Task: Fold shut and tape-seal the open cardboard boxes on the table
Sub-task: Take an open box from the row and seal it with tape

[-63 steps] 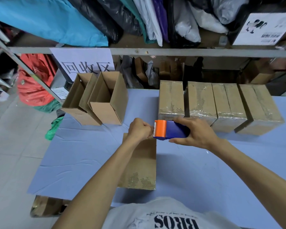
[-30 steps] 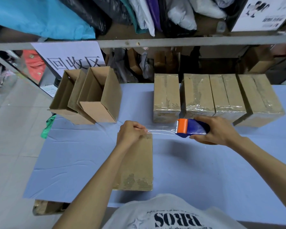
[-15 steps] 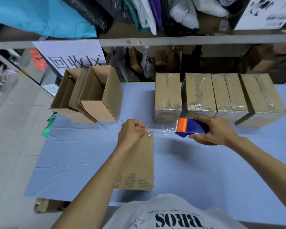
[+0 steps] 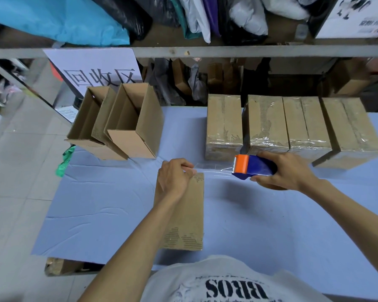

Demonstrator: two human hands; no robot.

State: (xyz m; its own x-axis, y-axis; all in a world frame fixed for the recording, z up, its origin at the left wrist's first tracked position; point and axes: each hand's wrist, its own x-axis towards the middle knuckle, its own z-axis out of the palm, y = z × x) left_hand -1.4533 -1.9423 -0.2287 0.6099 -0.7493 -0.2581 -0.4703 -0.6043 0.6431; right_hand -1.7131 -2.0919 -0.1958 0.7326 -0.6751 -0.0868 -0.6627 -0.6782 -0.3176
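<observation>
Left hand pinching clear tape at the folded box (far edge), right hand curled around the tape dispenser, its roll hidden.

A table draped in a wrinkled pale blue cloth fills the near and middle ground. To the left lies a floor of pale grey tiles. Along the far side a grey metal shelf rail runs left to right, and a white paper sign with three large Chinese characters hangs from it at the left. Above the rail the shelf holds stuffed plastic bags: a bright blue bag at far left, black bags beside it and white bags further right. A printed white sheet stands at far right. Below the rail the space is dim, with stored brown cartons. A green plastic scrap hangs at the table's left edge.
</observation>
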